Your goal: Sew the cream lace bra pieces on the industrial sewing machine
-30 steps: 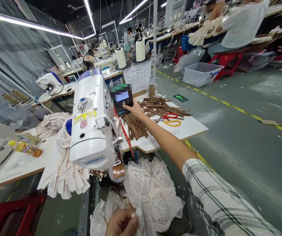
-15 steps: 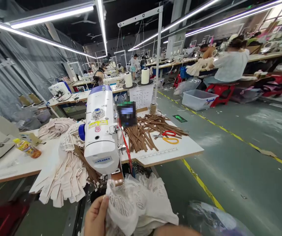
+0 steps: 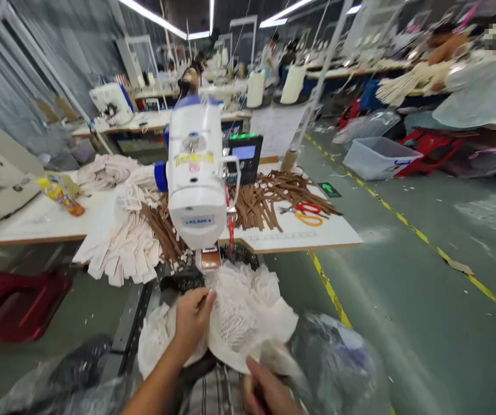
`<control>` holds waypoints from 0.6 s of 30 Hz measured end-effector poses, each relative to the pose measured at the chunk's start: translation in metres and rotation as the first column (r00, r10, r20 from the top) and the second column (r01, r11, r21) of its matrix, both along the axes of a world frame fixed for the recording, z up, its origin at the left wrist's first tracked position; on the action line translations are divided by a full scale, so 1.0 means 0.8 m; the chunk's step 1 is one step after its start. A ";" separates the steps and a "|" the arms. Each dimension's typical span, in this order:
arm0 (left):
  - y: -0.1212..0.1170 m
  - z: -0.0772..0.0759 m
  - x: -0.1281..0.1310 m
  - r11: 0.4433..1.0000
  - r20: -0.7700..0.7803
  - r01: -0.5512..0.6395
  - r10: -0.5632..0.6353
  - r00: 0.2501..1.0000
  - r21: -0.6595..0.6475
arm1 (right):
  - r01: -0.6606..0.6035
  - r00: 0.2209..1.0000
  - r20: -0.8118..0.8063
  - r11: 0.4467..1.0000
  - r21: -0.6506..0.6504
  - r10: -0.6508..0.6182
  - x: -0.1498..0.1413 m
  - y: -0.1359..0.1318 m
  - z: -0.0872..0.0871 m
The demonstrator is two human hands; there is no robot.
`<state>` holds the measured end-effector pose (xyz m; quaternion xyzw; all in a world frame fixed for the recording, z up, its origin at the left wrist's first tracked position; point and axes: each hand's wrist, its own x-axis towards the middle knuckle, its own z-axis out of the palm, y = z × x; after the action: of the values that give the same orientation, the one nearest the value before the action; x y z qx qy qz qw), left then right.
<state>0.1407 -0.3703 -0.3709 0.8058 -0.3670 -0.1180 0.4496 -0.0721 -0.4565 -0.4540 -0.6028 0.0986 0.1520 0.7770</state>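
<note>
White lacy fabric [image 3: 239,314] lies bunched over the lap, just in front of a white sewing machine [image 3: 198,190]. My left hand [image 3: 192,317] is closed in a pinch on the fabric's left edge. Lower down, my right hand [image 3: 269,383] grips the near edge between thumb and fingers, slightly blurred. More of the pale material bulges out to the left of my left forearm. A brown piece [image 3: 209,259] shows under the machine's head, close to the far end of the fabric.
Brown strips [image 3: 252,207] and scissors [image 3: 308,214] with red and orange handles lie on the white table [image 3: 334,233]. Stacked pale fabric pieces [image 3: 122,248] hang at the left. A red stool [image 3: 49,305] stands left; a clear plastic bag [image 3: 338,363] is at the right.
The view has tilted down, so the table sits higher in the picture. My right hand has come into fuller view at the fabric's near edge. My left hand still pinches the fabric.
</note>
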 end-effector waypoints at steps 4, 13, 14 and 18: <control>-0.010 0.000 -0.014 0.909 -0.058 0.400 -0.396 0.916 0.117 | 0.161 0.973 0.186 0.979 -0.129 -0.135 -0.006 -0.071 0.045; -0.041 0.044 0.033 0.920 -0.091 0.343 -0.331 0.939 0.189 | 0.153 0.938 0.342 0.820 -0.552 0.055 0.137 -0.149 0.090; -0.042 0.046 0.047 0.942 -0.119 0.277 -0.258 0.959 0.188 | 0.218 0.939 0.342 0.809 -0.546 -0.021 0.147 -0.148 0.089; -0.051 0.049 0.089 0.985 -0.210 0.076 -0.043 0.977 0.155 | 0.348 0.928 0.315 0.764 -0.544 -0.199 0.181 -0.156 0.088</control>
<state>0.2116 -0.4111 -0.3317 0.8117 -0.3316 -0.2438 0.4144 0.0723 -0.5814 -0.3834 -0.8067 0.1343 -0.0753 0.5705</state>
